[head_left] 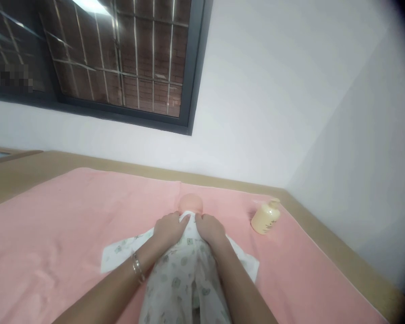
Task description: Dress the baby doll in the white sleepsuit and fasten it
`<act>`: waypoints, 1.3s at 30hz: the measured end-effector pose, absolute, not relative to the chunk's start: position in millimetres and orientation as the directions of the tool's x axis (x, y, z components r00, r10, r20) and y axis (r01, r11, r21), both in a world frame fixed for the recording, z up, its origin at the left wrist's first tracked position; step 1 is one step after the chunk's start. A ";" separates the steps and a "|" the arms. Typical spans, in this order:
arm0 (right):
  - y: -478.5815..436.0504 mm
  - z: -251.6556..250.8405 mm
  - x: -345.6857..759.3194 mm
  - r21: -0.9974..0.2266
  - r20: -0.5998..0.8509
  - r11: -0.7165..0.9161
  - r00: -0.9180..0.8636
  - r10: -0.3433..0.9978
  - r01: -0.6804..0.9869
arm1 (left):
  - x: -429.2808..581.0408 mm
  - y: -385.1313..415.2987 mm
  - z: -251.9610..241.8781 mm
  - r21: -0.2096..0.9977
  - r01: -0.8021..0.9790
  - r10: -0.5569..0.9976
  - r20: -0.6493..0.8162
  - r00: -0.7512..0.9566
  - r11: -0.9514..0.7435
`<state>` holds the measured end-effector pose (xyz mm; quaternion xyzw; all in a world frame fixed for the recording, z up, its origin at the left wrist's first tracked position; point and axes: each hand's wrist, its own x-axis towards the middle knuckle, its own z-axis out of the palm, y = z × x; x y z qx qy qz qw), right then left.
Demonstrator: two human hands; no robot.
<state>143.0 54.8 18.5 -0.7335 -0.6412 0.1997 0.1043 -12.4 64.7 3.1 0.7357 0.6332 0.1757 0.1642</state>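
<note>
A baby doll in a white garment lies on a pink cloth [87, 216], its bald, smooth head [191, 202] pointing away from me. The baby garment [185, 270] is white with small green and grey prints, and its sleeves spread out to both sides. My left hand [170, 228] is closed on the garment at the left of the neck opening, thumb on top. At the right of the neck my right hand [211, 228] grips the same garment, fingers curled. Most of the doll's body is hidden under the fabric. A bracelet circles my left wrist.
A pale yellow pump bottle [266, 218] stands on the pink cloth to the right of the doll. Beyond the cloth runs a wooden edge [121, 165] against a white wall [243, 112]. A dark-framed window [187, 90] with bars is at the upper left.
</note>
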 end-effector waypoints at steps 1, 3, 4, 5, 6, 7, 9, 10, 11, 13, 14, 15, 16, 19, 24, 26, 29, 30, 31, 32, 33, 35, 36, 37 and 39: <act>55.3 17.8 142.6 -0.407 -0.159 -0.162 0.105 0.982 0.899 | -12.4 65.2 2.4 0.467 0.872 0.989 0.052 0.137 -0.146; 56.1 16.7 142.2 -0.402 -0.159 -0.172 0.117 0.980 0.899 | -12.6 65.7 1.7 0.473 0.869 0.989 0.054 0.140 -0.149; 56.3 16.3 142.2 -0.402 -0.159 -0.176 0.121 0.980 0.899 | -12.6 65.9 1.6 0.474 0.867 0.988 0.056 0.141 -0.151; 56.4 16.1 142.2 -0.401 -0.159 -0.178 0.123 0.979 0.898 | -12.7 66.0 1.5 0.474 0.867 0.988 0.059 0.142 -0.153; 56.5 16.1 142.3 -0.402 -0.160 -0.180 0.124 0.979 0.898 | -12.8 66.1 1.4 0.473 0.868 0.988 0.062 0.143 -0.155; 56.4 16.1 142.4 -0.403 -0.159 -0.180 0.125 0.979 0.897 | -12.8 66.1 1.2 0.470 0.869 0.988 0.062 0.140 -0.153; 56.1 16.4 142.5 -0.404 -0.157 -0.178 0.124 0.980 0.897 | -12.9 66.2 1.0 0.468 0.871 0.989 0.059 0.138 -0.149; 56.0 16.5 142.5 -0.403 -0.156 -0.178 0.124 0.980 0.898 | -12.9 66.1 1.0 0.469 0.871 0.989 0.055 0.138 -0.147; 55.9 16.6 142.5 -0.403 -0.157 -0.177 0.123 0.980 0.898 | -12.8 66.0 1.1 0.470 0.871 0.989 0.052 0.138 -0.146; 55.8 16.7 142.4 -0.401 -0.159 -0.176 0.122 0.980 0.899 | -12.6 65.8 1.7 0.469 0.871 0.989 0.042 0.140 -0.144; 55.8 16.8 142.3 -0.400 -0.159 -0.175 0.120 0.980 0.899 | -12.4 65.6 2.0 0.467 0.873 0.989 0.039 0.141 -0.143; 55.8 16.8 142.3 -0.399 -0.160 -0.174 0.119 0.980 0.900 | -12.3 65.4 2.5 0.464 0.874 0.989 0.037 0.141 -0.142; 55.8 16.9 142.2 -0.398 -0.159 -0.172 0.117 0.980 0.901 | -12.1 65.2 3.0 0.462 0.875 0.989 0.038 0.141 -0.143; 55.7 17.3 142.0 -0.392 -0.162 -0.168 0.112 0.980 0.905 | -11.9 64.5 4.4 0.456 0.878 0.989 0.042 0.144 -0.148; 55.3 17.7 142.1 -0.377 -0.174 -0.166 0.106 0.979 0.911 | -11.9 63.8 6.0 0.448 0.882 0.989 0.031 0.145 -0.144; 55.4 17.7 142.5 -0.373 -0.176 -0.157 0.096 0.980 0.914 | -11.9 63.7 5.9 0.447 0.884 0.989 0.028 0.143 -0.140; 55.6 17.5 143.2 -0.370 -0.186 -0.141 0.076 0.980 0.918 | -11.8 63.5 5.5 0.452 0.880 0.989 0.033 0.143 -0.143; 55.6 17.6 143.3 -0.368 -0.190 -0.137 0.070 0.979 0.919 | -11.9 63.3 5.4 0.453 0.879 0.989 0.037 0.144 -0.145; 55.6 17.7 143.5 -0.367 -0.193 -0.135 0.066 0.979 0.920 | -12.0 63.2 5.4 0.454 0.879 0.989 0.038 0.146 -0.147; 55.5 17.8 143.6 -0.366 -0.196 -0.133 0.063 0.978 0.921 | -12.1 63.1 5.4 0.454 0.879 0.989 0.038 0.146 -0.148; 55.5 18.0 143.6 -0.366 -0.198 -0.132 0.061 0.978 0.921 | -12.3 63.0 5.5 0.452 0.879 0.988 0.039 0.147 -0.149; 55.2 18.8 143.9 -0.368 -0.199 -0.128 0.056 0.978 0.921 | -12.8 62.9 5.5 0.455 0.877 0.988 0.044 0.150 -0.153; 54.8 19.5 144.1 -0.369 -0.199 -0.125 0.052 0.979 0.921 | -13.1 62.9 5.5 0.459 0.875 0.987 0.045 0.152 -0.156; 54.2 20.5 144.3 -0.370 -0.200 -0.121 0.048 0.979 0.921 | -13.4 62.9 5.5 0.462 0.873 0.987 0.044 0.153 -0.156; 51.6 23.7 144.5 -0.368 -0.202 -0.117 0.044 0.978 0.922 | -14.2 63.1 5.3 0.473 0.868 0.987 0.037 0.154 -0.153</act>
